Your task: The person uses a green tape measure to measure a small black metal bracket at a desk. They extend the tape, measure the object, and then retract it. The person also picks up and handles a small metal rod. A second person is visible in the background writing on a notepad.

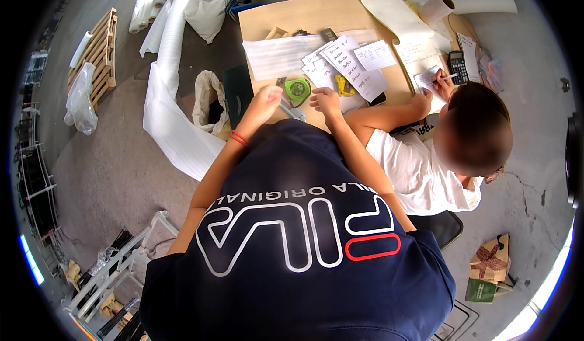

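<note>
At the near edge of the worktop (292,20), a green tape measure (298,90) lay between the person's two hands, with a slim grey tool (293,112) just nearer the body. The left hand (266,104) was curled narrow, a red band (239,138) around its wrist; the right hand (325,100) was loosely bent, its fingers pointing toward the tape measure. I could not tell whether either palm held anything. A yellow-and-black object (344,86) lay beyond the right hand, beside the papers.

Large outlined lettering with a red-edged shape ran across the person's navy shirt (292,304), upside down in this view. Long white sheets (356,70) bore rows of dark handwriting, and a smaller sheet (374,55) overlapping them carried smaller, tighter lines. To the right, a co-worker's hand (446,85) held a pen (450,77) over a paper slip (427,80), close to a black calculator (457,67).

On the floor left of the worktop, a pale woven sack (201,100) stood open, its dark inside too dim to make out. Farther back sat a bulky white sack (207,6), its contents hidden. A clear plastic bag (81,97) hung against a wooden pallet (104,58). At lower right, a brown paper bag (494,259) with a darker printed figure lay beside a green printed package (480,291).
</note>
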Demonstrator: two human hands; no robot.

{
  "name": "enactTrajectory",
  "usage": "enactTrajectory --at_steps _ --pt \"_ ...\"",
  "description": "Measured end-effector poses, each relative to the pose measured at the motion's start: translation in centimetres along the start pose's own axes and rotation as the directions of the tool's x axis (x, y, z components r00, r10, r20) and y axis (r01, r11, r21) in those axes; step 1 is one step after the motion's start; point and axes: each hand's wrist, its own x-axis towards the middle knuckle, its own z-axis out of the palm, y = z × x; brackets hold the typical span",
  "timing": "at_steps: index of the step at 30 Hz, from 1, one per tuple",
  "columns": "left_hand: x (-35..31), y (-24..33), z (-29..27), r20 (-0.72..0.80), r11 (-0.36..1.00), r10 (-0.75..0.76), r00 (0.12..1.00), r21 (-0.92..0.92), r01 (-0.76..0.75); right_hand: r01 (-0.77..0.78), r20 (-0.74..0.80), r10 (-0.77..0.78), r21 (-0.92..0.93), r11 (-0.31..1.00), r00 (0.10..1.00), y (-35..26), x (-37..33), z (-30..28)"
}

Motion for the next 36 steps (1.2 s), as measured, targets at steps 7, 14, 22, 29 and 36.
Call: enactTrajectory --at_steps 7,14,22,29,36 --pt "-0.4 -2.2 0.8 0.277 0.985 -0.175 0.945 0.058 0.165 -0.073 0.244 0.125 -0.212 0.975 0.962 1.4 0.1 0.2" --pt "-0.1 -2.8 1.2 0.377 0.991 -0.132 0.917 0.016 0.136 -0.041 0.293 0.081 -0.142 0.989 0.953 1.2 0.5 0.4" --pt "-0.3 -1.6 1.2 0.396 0.985 -0.152 0.906 -0.010 0.170 -0.103 0.326 0.109 -0.033 0.994 0.939 0.2 -0.4 0.4" --pt "-0.5 -1.6 1.2 0.384 0.990 -0.131 0.914 0.008 0.139 -0.108 0.360 0.075 0.074 0.991 0.930 0.2 -0.3 0.2" --pt "-0.5 -0.5 1.0 0.343 0.993 -0.112 0.933 -0.008 0.122 -0.014 0.362 -0.059 0.193 0.981 0.930 -0.8 -1.1 0.2"
